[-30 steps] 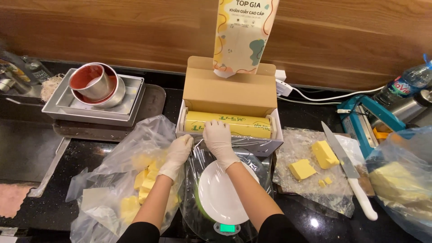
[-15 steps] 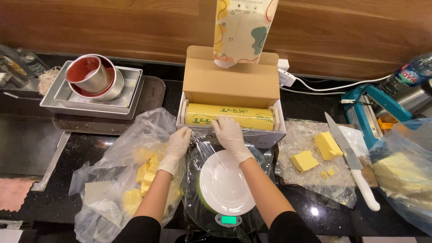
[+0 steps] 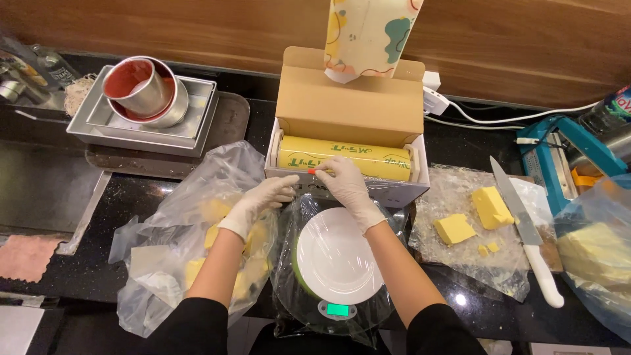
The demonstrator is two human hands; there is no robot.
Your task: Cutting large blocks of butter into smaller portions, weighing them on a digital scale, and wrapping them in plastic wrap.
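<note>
both gloved hands working at front edge of cling film box (image 3: 348,115) — open cardboard dispenser, lid standing up, yellow roll (image 3: 345,156) lying across inside. right hand (image 3: 345,187) pinching small orange slider tab at box's cutting edge. left hand (image 3: 261,200) resting with fingers curled at box's front left corner, over clear bag of butter pieces (image 3: 197,256). white plate (image 3: 338,256) sitting on film-wrapped scale just below box — knife (image 3: 522,227) and butter chunks (image 3: 473,213) lying to right.

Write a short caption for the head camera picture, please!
Two gloved hands, left hand and right hand, at the front edge of a cling-film box, above a white plate on a scale.
</note>
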